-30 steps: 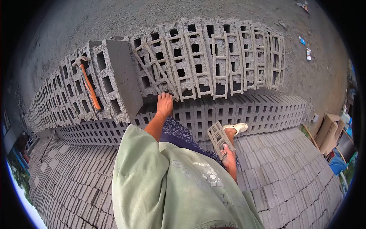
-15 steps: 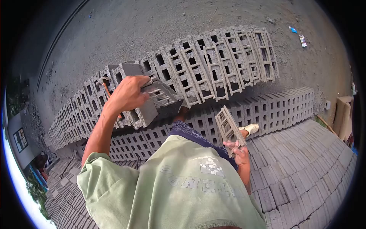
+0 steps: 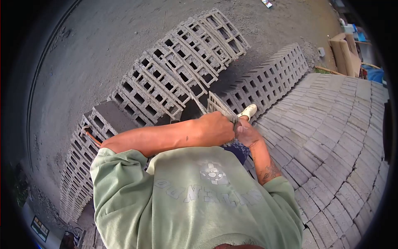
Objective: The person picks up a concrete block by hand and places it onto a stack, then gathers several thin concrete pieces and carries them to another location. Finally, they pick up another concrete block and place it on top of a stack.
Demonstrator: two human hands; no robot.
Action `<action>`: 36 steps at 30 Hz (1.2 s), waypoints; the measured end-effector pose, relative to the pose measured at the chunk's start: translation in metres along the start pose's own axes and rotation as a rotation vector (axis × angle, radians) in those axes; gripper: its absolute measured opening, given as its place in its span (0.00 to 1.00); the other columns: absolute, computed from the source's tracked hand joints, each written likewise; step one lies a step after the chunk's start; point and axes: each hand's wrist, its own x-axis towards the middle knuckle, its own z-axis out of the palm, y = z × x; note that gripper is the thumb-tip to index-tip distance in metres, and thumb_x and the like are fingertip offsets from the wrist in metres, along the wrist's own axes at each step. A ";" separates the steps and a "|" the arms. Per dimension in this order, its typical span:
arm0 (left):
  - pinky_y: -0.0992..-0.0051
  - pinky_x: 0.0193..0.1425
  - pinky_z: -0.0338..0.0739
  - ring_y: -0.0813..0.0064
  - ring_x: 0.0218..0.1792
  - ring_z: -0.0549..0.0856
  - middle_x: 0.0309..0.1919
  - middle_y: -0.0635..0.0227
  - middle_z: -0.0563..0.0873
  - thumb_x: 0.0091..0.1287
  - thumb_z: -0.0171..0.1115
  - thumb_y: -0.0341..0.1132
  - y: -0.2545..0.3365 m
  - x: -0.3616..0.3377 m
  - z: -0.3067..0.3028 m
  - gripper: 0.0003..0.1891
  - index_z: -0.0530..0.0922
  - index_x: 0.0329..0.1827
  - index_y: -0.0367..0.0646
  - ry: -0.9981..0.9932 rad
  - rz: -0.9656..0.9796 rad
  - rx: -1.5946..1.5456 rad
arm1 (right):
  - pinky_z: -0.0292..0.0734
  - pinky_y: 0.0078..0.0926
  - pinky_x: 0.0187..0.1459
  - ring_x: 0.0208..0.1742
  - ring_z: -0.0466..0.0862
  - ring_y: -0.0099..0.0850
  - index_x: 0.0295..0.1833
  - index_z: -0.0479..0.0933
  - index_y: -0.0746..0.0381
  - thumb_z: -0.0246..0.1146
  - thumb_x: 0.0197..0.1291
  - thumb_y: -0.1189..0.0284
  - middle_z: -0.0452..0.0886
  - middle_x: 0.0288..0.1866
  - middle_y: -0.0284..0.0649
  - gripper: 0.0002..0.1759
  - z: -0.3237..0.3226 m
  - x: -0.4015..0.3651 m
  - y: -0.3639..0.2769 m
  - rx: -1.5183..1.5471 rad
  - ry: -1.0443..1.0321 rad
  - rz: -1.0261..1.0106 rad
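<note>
My left hand [image 3: 215, 129] reaches across my body, closed at the near end of a grey, ladder-like frame [image 3: 222, 106] with open cells. Right beside it, my right hand [image 3: 247, 135] is closed around the same end. Its fingers are partly hidden. A second thin grey strip [image 3: 199, 103] stands close by the frame; whether a hand holds it cannot be made out. Beyond my hands runs a row of hollow concrete blocks [image 3: 166, 70] on edge. A hammer [image 3: 92, 136] with an orange-brown handle rests on the row's left part, near my left forearm.
A second row of hollow blocks [image 3: 269, 79] extends to the right, beside my foot in a cream clog [image 3: 248, 111]. Densely stacked grey blocks [image 3: 327, 137] cover the right side. Bare ground [image 3: 103, 45] lies beyond. Brown cardboard-like pieces [image 3: 346, 54] stand far right.
My left hand has left the dark gridded piece on the block row and moved right to meet my right hand at the frame. The view has turned, tilting the block rows.
</note>
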 end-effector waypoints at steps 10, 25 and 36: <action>0.71 0.45 0.75 0.65 0.45 0.76 0.34 0.67 0.80 0.48 0.62 0.29 -0.017 0.038 0.044 0.07 0.79 0.31 0.42 0.845 0.308 -0.081 | 0.71 0.34 0.57 0.56 0.74 0.31 0.60 0.64 0.60 0.69 0.38 0.41 0.74 0.52 0.37 0.48 0.012 -0.015 0.027 0.328 0.356 -0.273; 0.64 0.47 0.63 0.69 0.43 0.78 0.26 0.70 0.84 0.52 0.63 0.42 -0.172 -0.009 0.395 0.09 0.79 0.31 0.48 0.248 -1.386 -0.190 | 0.71 0.33 0.56 0.53 0.78 0.37 0.59 0.66 0.69 0.57 0.55 0.86 0.77 0.51 0.48 0.23 -0.053 -0.027 0.145 0.265 0.591 0.216; 0.63 0.51 0.64 0.63 0.47 0.74 0.43 0.62 0.79 0.49 0.66 0.42 -0.204 0.072 0.354 0.16 0.78 0.35 0.41 0.430 -1.282 -0.203 | 0.74 0.31 0.54 0.51 0.79 0.35 0.52 0.69 0.69 0.59 0.52 0.88 0.79 0.48 0.46 0.19 -0.083 -0.041 0.166 0.276 0.616 0.294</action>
